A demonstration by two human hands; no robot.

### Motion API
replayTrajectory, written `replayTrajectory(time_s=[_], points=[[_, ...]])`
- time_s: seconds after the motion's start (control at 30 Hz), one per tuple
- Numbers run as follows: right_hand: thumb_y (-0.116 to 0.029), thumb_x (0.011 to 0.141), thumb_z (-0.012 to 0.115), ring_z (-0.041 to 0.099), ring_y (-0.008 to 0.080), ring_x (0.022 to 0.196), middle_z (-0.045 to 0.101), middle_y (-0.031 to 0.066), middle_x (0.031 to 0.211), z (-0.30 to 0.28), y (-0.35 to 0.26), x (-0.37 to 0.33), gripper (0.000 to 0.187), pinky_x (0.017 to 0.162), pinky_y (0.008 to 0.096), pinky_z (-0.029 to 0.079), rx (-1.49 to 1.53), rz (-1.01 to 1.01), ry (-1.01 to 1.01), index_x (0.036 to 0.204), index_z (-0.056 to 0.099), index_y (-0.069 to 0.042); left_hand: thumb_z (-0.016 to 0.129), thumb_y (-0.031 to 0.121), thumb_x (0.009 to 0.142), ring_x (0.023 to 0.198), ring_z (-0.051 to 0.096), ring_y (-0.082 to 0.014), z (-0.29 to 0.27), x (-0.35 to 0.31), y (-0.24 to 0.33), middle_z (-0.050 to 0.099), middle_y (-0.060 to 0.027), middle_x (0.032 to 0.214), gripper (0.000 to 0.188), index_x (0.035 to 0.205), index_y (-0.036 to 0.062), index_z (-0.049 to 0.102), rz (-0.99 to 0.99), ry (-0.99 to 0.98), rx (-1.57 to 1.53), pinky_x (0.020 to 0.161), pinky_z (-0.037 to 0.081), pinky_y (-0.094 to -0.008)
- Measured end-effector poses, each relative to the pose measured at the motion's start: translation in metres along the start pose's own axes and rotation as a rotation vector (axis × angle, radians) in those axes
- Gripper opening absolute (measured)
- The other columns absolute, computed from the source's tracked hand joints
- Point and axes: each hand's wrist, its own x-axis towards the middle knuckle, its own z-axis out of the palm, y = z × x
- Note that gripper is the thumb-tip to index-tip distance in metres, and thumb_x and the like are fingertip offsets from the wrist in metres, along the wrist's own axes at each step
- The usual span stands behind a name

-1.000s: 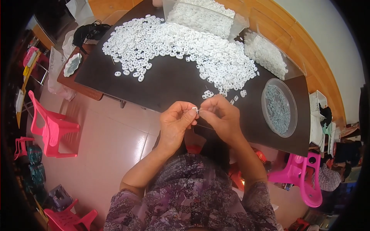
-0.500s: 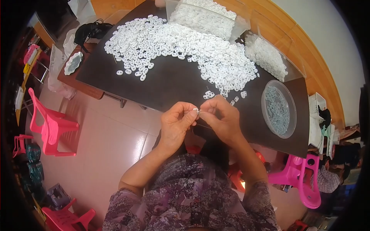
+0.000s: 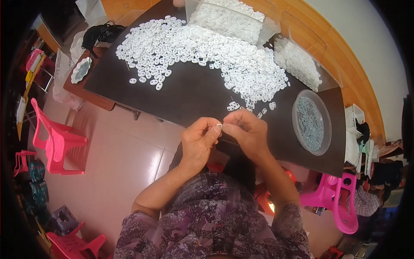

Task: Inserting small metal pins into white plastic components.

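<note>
My left hand (image 3: 198, 141) pinches a small white plastic piece (image 3: 219, 125) between thumb and fingertips, just off the near edge of the dark table. Right beside it, the thumb and finger of my right hand (image 3: 249, 133) are pressed together at the piece. Whatever they grip is too small to make out. Beyond the hands lies a broad heap of white oval pieces with two holes (image 3: 202, 45). A few boxier white pieces (image 3: 233, 106) lie loose closest to my right hand.
Clear plastic bins of white pieces (image 3: 226, 19) (image 3: 297, 62) stand along the back of the dark table (image 3: 181, 95). A round clear tub (image 3: 329, 125) at the right holds many small grey-blue parts. Pink plastic chairs (image 3: 58, 144) and a magenta stool (image 3: 332, 194) stand on the floor.
Both hands stay in nearly the same place. The right fingertips have closed in on the white piece, and less of it shows now.
</note>
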Motion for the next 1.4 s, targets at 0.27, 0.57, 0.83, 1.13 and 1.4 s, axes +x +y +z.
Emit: replayTrajectory(time_s=[0.27,0.57,0.83,1.13,1.4], points=[[0.001,0.082,0.063,0.058,0.0070,0.077,0.062,0.0021,0.084,0.005,0.000,-0.001,0.010,0.071,0.0211,0.046,-0.170,-0.186,0.035,0.092,0.063,0.000,0.060,0.012,0.090,0.064,0.051,-0.0043,0.002,0.002,0.003,0.060,-0.0008,0.079,0.015,0.097,-0.0007,0.062,-0.027,0.031,-0.153,0.054,0.042,-0.0170],[-0.002,0.083,0.061,0.059,0.0091,0.077,0.063,0.0042,0.084,0.006,0.002,-0.001,0.008,0.068,0.0235,0.047,-0.289,-0.235,0.068,0.091,0.063,0.000,0.059,0.011,0.091,0.068,0.054,-0.0050,0.002,0.000,0.007,0.060,-0.0003,0.082,0.016,0.103,0.0000,0.061,0.031,0.044,-0.010,0.058,0.044,-0.0173],[-0.001,0.081,0.061,0.054,0.0210,0.069,0.058,0.0067,0.075,0.011,0.004,0.000,0.003,0.062,0.0309,0.044,-0.353,-0.335,0.115,0.083,0.061,-0.003,0.059,0.011,0.091,0.069,0.055,-0.0054,0.003,0.001,0.003,0.060,-0.0004,0.083,0.015,0.102,0.0001,0.059,0.054,0.045,-0.022,0.059,0.045,-0.0176],[-0.002,0.082,0.057,0.053,0.0225,0.067,0.057,0.0070,0.074,0.013,0.011,0.004,0.002,0.060,0.0339,0.043,-0.453,-0.472,0.076,0.082,0.058,-0.004,0.062,0.006,0.088,0.066,0.054,-0.0061,0.002,0.004,-0.002,0.060,-0.0017,0.078,0.010,0.093,-0.0023,0.063,0.463,0.135,0.487,0.057,0.045,-0.0197],[-0.003,0.084,0.057,0.058,0.0119,0.074,0.060,0.0053,0.081,0.013,0.003,0.003,0.007,0.068,0.0252,0.047,-0.383,-0.259,0.055,0.088,0.062,0.000,0.061,0.005,0.089,0.068,0.055,-0.0059,0.001,0.002,-0.003,0.061,-0.0015,0.082,0.012,0.097,-0.0031,0.062,0.215,0.148,0.158,0.060,0.046,-0.0188]])
